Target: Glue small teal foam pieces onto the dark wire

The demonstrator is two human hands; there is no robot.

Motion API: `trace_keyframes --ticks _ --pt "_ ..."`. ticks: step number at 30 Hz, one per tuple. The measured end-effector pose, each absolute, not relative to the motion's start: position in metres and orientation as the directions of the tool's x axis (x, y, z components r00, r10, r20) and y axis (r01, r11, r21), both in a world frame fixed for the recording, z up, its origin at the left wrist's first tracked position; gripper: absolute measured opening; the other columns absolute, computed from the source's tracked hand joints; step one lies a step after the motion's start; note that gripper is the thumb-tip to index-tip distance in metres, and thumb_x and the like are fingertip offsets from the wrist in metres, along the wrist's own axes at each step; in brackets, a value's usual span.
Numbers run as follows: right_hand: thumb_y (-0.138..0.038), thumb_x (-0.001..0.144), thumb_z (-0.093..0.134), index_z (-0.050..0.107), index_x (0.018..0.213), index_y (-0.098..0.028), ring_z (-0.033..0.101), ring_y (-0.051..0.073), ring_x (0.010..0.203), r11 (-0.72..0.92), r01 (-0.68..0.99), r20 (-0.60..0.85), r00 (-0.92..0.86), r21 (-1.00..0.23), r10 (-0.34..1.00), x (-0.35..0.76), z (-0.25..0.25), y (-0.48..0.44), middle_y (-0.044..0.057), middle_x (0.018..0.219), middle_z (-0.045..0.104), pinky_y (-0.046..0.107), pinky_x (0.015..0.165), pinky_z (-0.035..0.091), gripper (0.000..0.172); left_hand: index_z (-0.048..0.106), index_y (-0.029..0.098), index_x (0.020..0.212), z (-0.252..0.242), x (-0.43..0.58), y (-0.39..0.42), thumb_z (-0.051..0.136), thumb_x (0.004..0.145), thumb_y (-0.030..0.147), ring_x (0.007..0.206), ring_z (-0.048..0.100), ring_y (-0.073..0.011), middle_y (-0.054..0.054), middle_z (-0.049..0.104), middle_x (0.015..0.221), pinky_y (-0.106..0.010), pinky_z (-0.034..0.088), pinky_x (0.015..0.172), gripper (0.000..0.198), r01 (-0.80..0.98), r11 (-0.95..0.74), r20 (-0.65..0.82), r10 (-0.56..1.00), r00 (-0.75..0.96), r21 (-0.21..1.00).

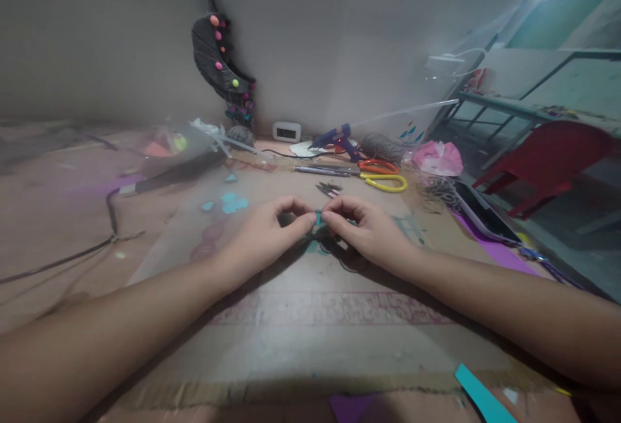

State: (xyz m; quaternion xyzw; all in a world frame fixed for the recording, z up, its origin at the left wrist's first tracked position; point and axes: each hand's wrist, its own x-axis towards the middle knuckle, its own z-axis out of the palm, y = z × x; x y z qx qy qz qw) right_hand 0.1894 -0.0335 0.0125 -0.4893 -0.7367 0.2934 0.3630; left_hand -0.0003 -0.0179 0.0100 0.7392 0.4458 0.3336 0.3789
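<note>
Between the fingertips of both hands is a small teal piece (319,218), apparently of paper or felt. My left hand (286,222) pinches it from one side, thumb against forefinger. From the other side my right hand (361,224) closes on it the same way. A dark cord (347,261) loops on the board beneath the fingers; whether it joins the piece cannot be told. Just beyond the fingertips lie small thread snips (328,190). Several teal cutouts (234,202) rest to the left of my left hand.
Behind the hands lie yellow-handled scissors (388,182), orange-handled scissors (378,166), a blue glue gun (339,140) and grey yarn (381,147). A digital clock (286,132) stands by the wall. At right is a phone (485,213); a teal strip (485,394) lies near the front edge.
</note>
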Motion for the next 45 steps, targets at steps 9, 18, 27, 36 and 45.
trace_keyframes --ticks 9,18,27,36,45 --pt "-0.036 0.089 0.057 0.063 0.084 -0.018 0.058 0.012 0.072 0.386 0.449 0.290 -0.269 -0.806 0.918 0.192 0.011 -0.031 0.001 0.079 0.065 0.026 0.065 0.045 0.020 0.063 0.019 0.079 0.011 -0.001 -0.019 0.055 0.086 0.037 0.074 0.059 -0.0157 0.001 0.066 0.077 -0.027 0.045 0.071 0.021 0.420 -0.330 0.161 0.908 0.387 0.845" --pt "-0.032 0.086 0.060 0.064 0.083 -0.018 0.057 0.011 0.065 0.345 0.476 0.249 -0.254 -0.809 0.935 0.190 0.014 -0.033 0.000 0.073 0.064 0.024 0.059 0.044 0.015 0.066 0.020 0.077 0.011 -0.001 -0.021 0.057 0.084 0.036 0.075 0.062 -0.0163 0.001 0.070 0.077 -0.025 0.047 0.070 0.019 0.451 -0.348 0.163 0.902 0.399 0.822" --pt "-0.036 0.095 0.048 0.067 0.087 -0.017 0.056 0.011 0.060 0.405 0.502 0.317 -0.254 -0.764 0.914 0.197 0.020 -0.029 -0.001 0.068 0.062 0.024 0.059 0.044 0.028 0.064 0.019 0.079 0.011 0.000 -0.020 0.055 0.085 0.034 0.074 0.062 -0.0157 0.000 0.069 0.078 -0.026 0.047 0.069 0.018 0.407 -0.340 0.155 0.893 0.423 0.848" --pt "-0.035 0.087 0.065 0.067 0.108 -0.016 0.061 0.026 0.098 0.575 0.817 0.423 -0.508 -0.038 0.750 0.228 0.015 0.012 0.013 0.106 0.067 0.039 0.085 0.047 0.028 0.064 0.019 0.081 0.006 -0.001 -0.018 0.054 0.086 0.037 0.077 0.061 -0.0172 0.000 0.067 0.079 -0.027 0.046 0.069 0.021 0.400 -0.343 0.170 0.897 0.409 0.850" --pt "-0.015 0.095 0.043 0.064 0.120 -0.013 0.061 0.022 0.095 0.514 0.855 0.343 -0.503 0.064 0.793 0.228 0.002 0.014 0.013 0.103 0.067 0.035 0.084 0.047 0.033 0.061 0.019 0.080 0.008 0.000 -0.019 0.055 0.086 0.035 0.076 0.059 -0.0161 0.000 0.066 0.079 -0.026 0.044 0.069 0.019 0.399 -0.339 0.171 0.900 0.400 0.852"
